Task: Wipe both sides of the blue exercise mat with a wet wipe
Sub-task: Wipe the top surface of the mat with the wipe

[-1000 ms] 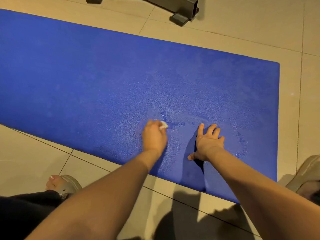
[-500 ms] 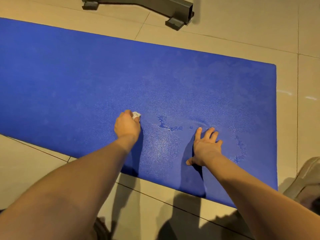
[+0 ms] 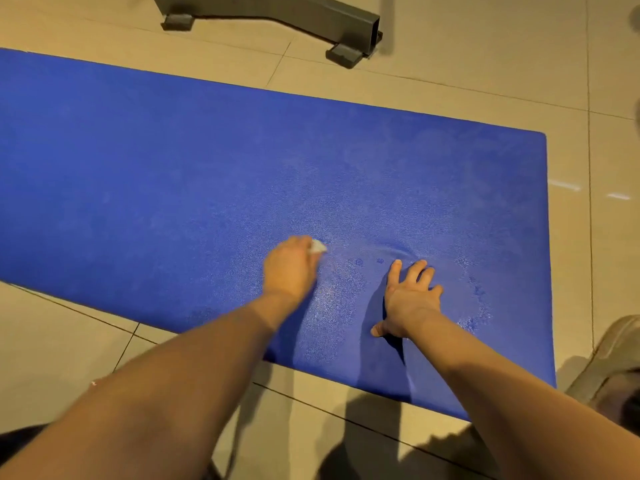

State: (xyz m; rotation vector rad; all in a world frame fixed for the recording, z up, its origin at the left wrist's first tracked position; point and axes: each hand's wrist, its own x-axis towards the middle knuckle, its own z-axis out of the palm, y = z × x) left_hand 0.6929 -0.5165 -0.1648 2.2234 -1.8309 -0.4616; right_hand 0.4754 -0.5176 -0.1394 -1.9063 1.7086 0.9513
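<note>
Blue mat (image 3: 173, 168) lies flat on the tile floor (image 3: 450, 81), top face up. Its right short end is in view.

Left hand (image 3: 289, 268) is on the mat, approx. mid-width and not far from that short end. Its fingers are curled round a small wadded wipe (image 3: 318, 247), w/ only a white scrap showing past the knuckles (the hand is blurred, so the exact grip can't be read). Right hand (image 3: 410, 299) is pressed flat on the mat w/ fingers spread, holding nothing. It sits nearer the short end and the mat's near edge than the left hand does.

What could go wrong, in my judgement:

- Bunching: there's a ripple (image 3: 398, 249) in the mat just past the right fingertips. A hard stroke toward that hand could fold the mat or make it creep on the smooth tile.
- Missed strips: the wipe is tiny and balled up, so contact is narrow. The mat's far half and long left stretch look dry, and the wipe may dry out before it reaches them.
- Slipping: wet beads (image 3: 358, 262) sit on the mat btw the hands, so a braced palm could slide.
- Flip: the underside prob. isn't done yet. Turning the damp face onto the floor would pick up grit, and the metal frame foot (image 3: 346, 55) just beyond the mat's far edge could snag it.
</note>
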